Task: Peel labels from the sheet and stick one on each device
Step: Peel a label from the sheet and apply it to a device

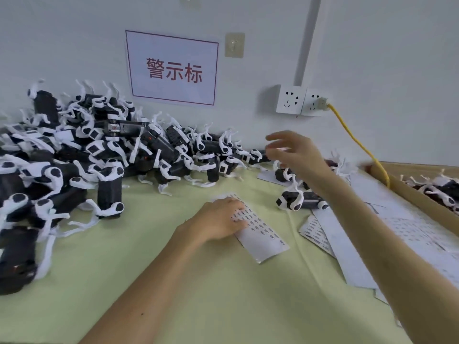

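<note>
Two hands split the work: the left hand (218, 220) lies on the sheet (263, 238), fingers nearly flat and pressing it, likely so labels peel cleanly. The right hand (294, 155) hovers, fingers loosely spread and seemingly empty, one device (301, 200) just below them; the pile (99, 150) lies beyond the left fingertips.
</note>
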